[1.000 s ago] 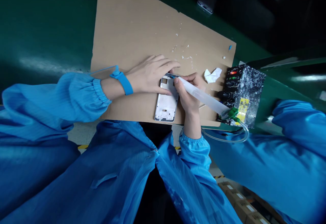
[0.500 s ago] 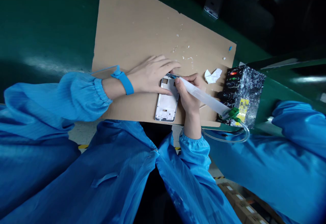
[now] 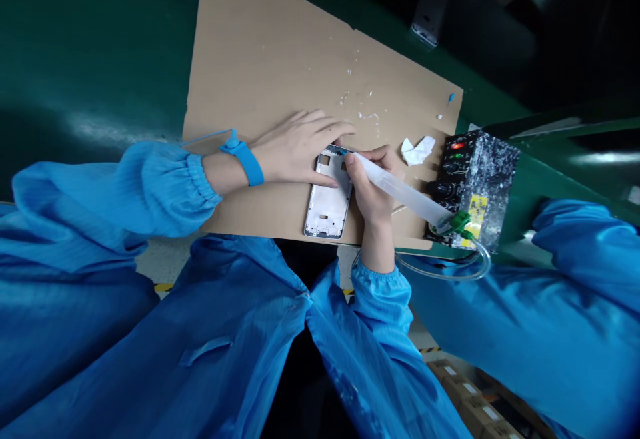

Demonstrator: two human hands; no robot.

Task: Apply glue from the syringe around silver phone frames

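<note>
A silvery phone frame (image 3: 327,202) lies on a cardboard sheet (image 3: 250,52) near its front edge. My left hand (image 3: 305,142) grips its upper end, with the thumb across the face and the fingers past the top edge. Pinched in my right hand (image 3: 371,189) is a translucent dispensing syringe (image 3: 403,192), slanting down to the left. Its blue tip is at the frame's upper right corner; whether it touches cannot be made out. A green cap (image 3: 457,222) with a clear tube closes the syringe's back end.
A speckled black control box (image 3: 480,172) with lit displays stands right of the cardboard. Crumpled white tissue (image 3: 418,150) and white crumbs (image 3: 369,115) lie on the sheet. Another phone frame (image 3: 425,32) is at the back. A co-worker's blue sleeve (image 3: 585,239) shows at right.
The camera view has shifted slightly. Both hands, the phone frame and the syringe keep nearly the same places, with the syringe tip still at the frame's upper right corner.
</note>
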